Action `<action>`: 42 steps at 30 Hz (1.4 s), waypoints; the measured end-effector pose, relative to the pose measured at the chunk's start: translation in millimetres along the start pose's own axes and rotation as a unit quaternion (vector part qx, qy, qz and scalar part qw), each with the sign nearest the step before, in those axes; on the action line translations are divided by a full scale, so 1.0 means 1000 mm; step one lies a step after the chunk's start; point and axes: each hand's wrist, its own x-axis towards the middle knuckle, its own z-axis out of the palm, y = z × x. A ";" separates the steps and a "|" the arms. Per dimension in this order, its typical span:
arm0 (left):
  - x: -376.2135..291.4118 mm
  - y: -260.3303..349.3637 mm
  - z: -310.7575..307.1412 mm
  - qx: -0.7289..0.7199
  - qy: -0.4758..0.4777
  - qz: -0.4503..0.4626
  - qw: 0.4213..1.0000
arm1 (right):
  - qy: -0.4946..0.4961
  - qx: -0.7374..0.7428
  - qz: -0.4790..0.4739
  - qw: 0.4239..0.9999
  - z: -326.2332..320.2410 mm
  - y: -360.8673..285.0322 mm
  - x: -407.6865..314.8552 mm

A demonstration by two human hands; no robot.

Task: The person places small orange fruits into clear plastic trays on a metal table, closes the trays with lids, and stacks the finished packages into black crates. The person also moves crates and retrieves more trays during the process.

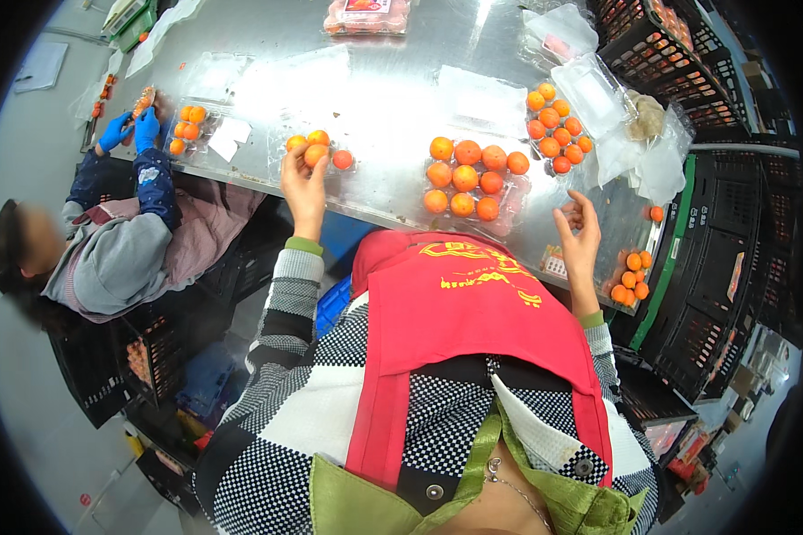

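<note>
My left hand (pixel 304 190) has its fingertips on an orange citrus fruit (pixel 316 156) in a clear plastic clamshell tray (pixel 278 157), where a few more fruits lie. My right hand (pixel 579 234) is raised over the table's near edge with its fingers apart and nothing in it. Between my hands, a clear clamshell (pixel 514 200) holds rows of orange fruits (pixel 465 178). Right of it, another clear tray is filled with smaller-looking orange fruits (pixel 549 118). A sheet of small stickers (pixel 554 262) lies beside my right hand.
A steel table (pixel 388 100) bears a packed clamshell (pixel 367 15) at the back. Loose oranges (pixel 632 277) sit at its right end. Plastic bags (pixel 662 160) and black crates (pixel 669 67) stand to the right. At the left, a co-worker's blue-gloved hands (pixel 130 129) hold a fruit pack.
</note>
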 end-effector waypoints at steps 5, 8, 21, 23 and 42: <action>-0.012 -0.022 -0.011 0.340 0.034 0.103 0.934 | -0.017 -0.013 -0.015 1.000 0.008 0.011 -0.002; -0.016 -0.028 -0.001 0.398 0.043 0.124 0.908 | -0.032 -0.024 -0.052 0.998 0.021 -0.003 0.005; 0.081 -0.105 -0.031 0.319 -0.045 -0.046 0.945 | -0.111 -0.210 -0.252 0.938 0.046 -0.029 0.074; 0.072 -0.107 -0.016 0.367 -0.072 -0.041 0.927 | -0.159 -0.261 -0.229 0.924 0.048 -0.025 0.083; -0.054 0.141 0.139 -0.171 -0.472 -0.159 0.850 | -0.176 0.384 0.073 0.903 0.029 -0.074 0.018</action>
